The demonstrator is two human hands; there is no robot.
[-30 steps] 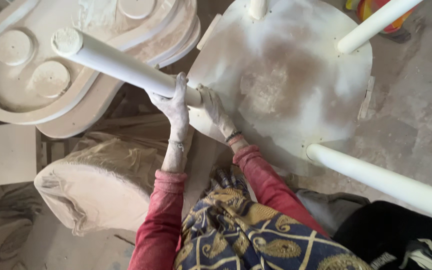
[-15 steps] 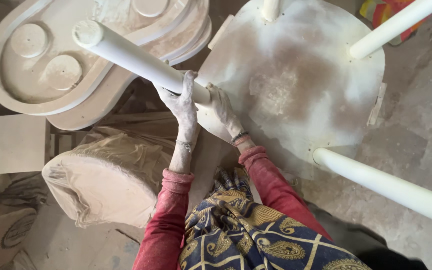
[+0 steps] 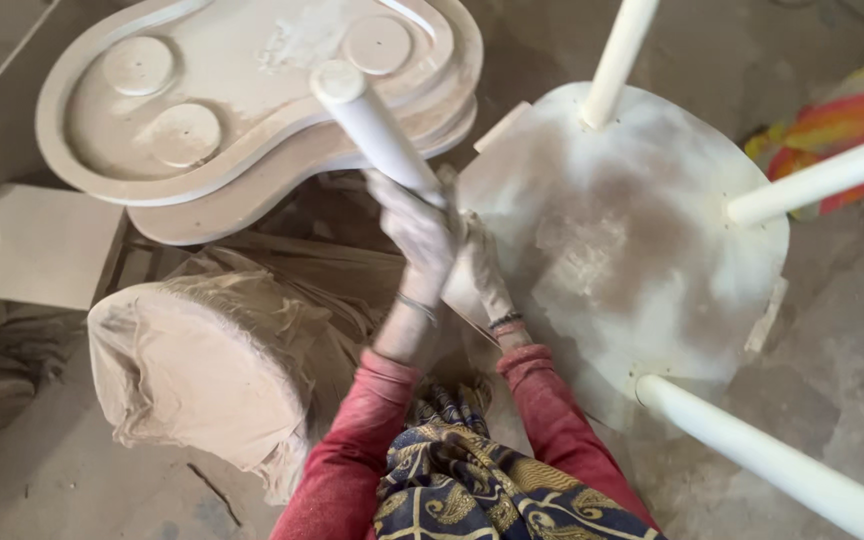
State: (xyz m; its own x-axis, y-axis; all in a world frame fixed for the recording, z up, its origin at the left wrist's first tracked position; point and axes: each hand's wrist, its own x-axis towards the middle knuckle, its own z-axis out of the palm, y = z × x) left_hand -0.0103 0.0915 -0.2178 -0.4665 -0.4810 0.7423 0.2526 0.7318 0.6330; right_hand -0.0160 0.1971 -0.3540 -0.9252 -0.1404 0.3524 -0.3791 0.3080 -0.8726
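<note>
Leg (image 3: 372,125) now steeper, left hand (image 3: 422,235) in full grip, right hand (image 3: 480,270) grip unclear, dusty floor (image 3: 842,300).

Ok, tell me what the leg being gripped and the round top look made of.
Leg: likely wood under matte off-white primer; smooth, round, uniformly pale, flat end. Round top: probably board or wood, same chalky coat, rubbed patchy to brownish at the middle. Both hands, left hand and right hand, are dusted white.

The round cream-white wooden table leg (image 3: 377,125) and the upturned oval tabletop (image 3: 642,240) are pale cream, the top smudged grey-brown at its middle. Both sleeves (image 3: 352,450) are dusty rose-red. The patterned cloth (image 3: 482,490) is navy with gold paisley. A striped fabric (image 3: 842,110) shows red, orange and yellow. The bulging sack (image 3: 202,370) is dull beige.
</note>
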